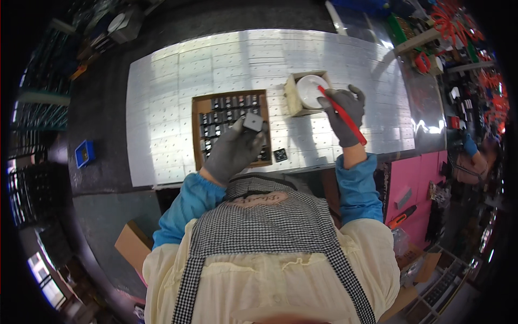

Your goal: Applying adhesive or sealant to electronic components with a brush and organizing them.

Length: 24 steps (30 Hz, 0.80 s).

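Observation:
My left hand [233, 150], in a grey glove, pinches a small grey square block [252, 122] with a dark dot in its middle. It is held over a shallow cardboard box [196, 135] with rows of small black and silver parts [226, 102]. In my right hand [345, 112], also gloved in grey, is a long red stick [350, 126], slanting up and left. Its upper end reaches over a round white dish [306, 92], which sits in a small open carton [291, 103]; what tips the stick is too small to tell.
A small black square part [280, 155] lies right of the cardboard box on the pale sheet-covered table [162, 124]. A blue bin [84, 154] is at the left. Pink panels [404, 183] and an orange-handled tool [402, 217] are at the right, with another person's arm [472, 148] beyond.

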{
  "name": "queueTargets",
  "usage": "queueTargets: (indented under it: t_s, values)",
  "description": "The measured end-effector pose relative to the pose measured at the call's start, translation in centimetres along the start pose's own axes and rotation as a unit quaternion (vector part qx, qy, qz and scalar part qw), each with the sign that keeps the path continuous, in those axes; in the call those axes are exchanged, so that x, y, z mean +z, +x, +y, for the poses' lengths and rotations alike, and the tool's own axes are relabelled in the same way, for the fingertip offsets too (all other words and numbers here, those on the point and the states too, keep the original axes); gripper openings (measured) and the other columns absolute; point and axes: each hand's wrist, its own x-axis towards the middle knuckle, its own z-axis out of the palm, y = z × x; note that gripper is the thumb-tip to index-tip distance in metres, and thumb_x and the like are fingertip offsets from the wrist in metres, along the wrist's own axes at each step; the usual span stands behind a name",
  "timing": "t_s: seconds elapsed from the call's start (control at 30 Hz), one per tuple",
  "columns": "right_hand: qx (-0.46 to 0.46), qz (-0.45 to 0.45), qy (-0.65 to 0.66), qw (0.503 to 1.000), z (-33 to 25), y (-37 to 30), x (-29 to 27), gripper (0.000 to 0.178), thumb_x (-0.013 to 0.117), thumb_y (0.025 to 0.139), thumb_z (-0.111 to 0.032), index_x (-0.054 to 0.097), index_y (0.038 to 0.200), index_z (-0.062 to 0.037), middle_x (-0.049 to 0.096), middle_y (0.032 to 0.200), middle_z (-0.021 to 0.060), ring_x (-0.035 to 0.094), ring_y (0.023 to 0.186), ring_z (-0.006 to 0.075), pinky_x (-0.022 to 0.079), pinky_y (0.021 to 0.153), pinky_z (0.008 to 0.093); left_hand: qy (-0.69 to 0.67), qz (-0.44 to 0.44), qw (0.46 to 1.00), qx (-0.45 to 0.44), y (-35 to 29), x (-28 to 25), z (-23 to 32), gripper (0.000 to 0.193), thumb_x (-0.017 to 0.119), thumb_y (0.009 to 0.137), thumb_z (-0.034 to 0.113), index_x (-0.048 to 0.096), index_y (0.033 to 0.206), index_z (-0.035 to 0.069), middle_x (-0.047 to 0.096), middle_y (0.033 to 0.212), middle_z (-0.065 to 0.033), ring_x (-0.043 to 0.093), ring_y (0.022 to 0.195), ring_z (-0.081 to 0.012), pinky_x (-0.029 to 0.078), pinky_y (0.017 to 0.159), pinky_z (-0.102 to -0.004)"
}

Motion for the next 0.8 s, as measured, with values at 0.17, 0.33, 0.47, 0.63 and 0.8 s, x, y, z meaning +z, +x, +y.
queueTargets:
  t_s: [0.17, 0.33, 0.47, 0.63, 0.8]
  values:
    - [-0.003, 0.040, 0.078, 0.996, -2.1, -0.4, -2.0, 0.028, 0.077, 0.076, -0.022, 0.066, 0.098, -0.0084, 0.069, 0.084, 0.0070, 0.067, 0.087, 0.0226, 0.034, 0.103, 0.0424, -0.027, -0.008, 0.999, -0.032, 0.3, -0.1, 0.8, 0.040, 0.052, 0.098, 0.037, 0.048, 0.129, 0.011, 0.057, 0.118, -0.0113, 0.056, 0.098, -0.0184, 0.052, 0.083, -0.0283]
    - [0.283, 0.092, 0.444, 0.845, -5.4, -0.1, -7.2, 0.026, 0.069, 0.079, -0.009, 0.063, 0.102, 0.0031, 0.064, 0.085, 0.0082, 0.059, 0.076, 0.0118, 0.047, 0.068, 0.0221, 0.014, -0.013, 0.999, -0.047, -0.5, 0.5, 1.6, 0.043, 0.049, 0.099, 0.039, 0.047, 0.126, 0.005, 0.055, 0.116, -0.0116, 0.059, 0.094, -0.0138, 0.056, 0.075, -0.0215]
    - [0.294, 0.023, 0.514, 0.805, -8.9, 2.2, -8.2, 0.028, 0.068, 0.081, -0.016, 0.062, 0.100, 0.0045, 0.061, 0.075, 0.0066, 0.057, 0.067, 0.0114, 0.046, 0.063, 0.0238, 0.053, -0.044, 0.994, -0.090, -1.3, 1.2, 2.1, 0.039, 0.045, 0.102, 0.038, 0.049, 0.128, 0.010, 0.058, 0.113, -0.0092, 0.055, 0.096, -0.0137, 0.051, 0.083, -0.0240]
    - [0.297, -0.038, 0.502, 0.811, -12.8, 3.8, -7.4, 0.024, 0.060, 0.085, -0.016, 0.060, 0.098, 0.0045, 0.059, 0.071, 0.0054, 0.051, 0.059, 0.0080, 0.045, 0.067, 0.0249, 0.058, -0.035, 0.995, -0.068, -3.3, 1.9, 2.5, 0.043, 0.045, 0.101, 0.039, 0.044, 0.130, 0.006, 0.056, 0.112, -0.0136, 0.057, 0.086, -0.0134, 0.053, 0.071, -0.0214]
    - [0.271, -0.096, 0.515, 0.808, -14.1, 4.8, -6.8, 0.025, 0.063, 0.086, -0.019, 0.060, 0.097, 0.0034, 0.058, 0.072, 0.0038, 0.053, 0.061, 0.0084, 0.044, 0.062, 0.0230, 0.075, -0.080, 0.989, -0.096, -4.8, 1.6, 3.7, 0.048, 0.045, 0.101, 0.038, 0.041, 0.132, 0.002, 0.056, 0.114, -0.0172, 0.058, 0.088, -0.0144, 0.054, 0.070, -0.0209]
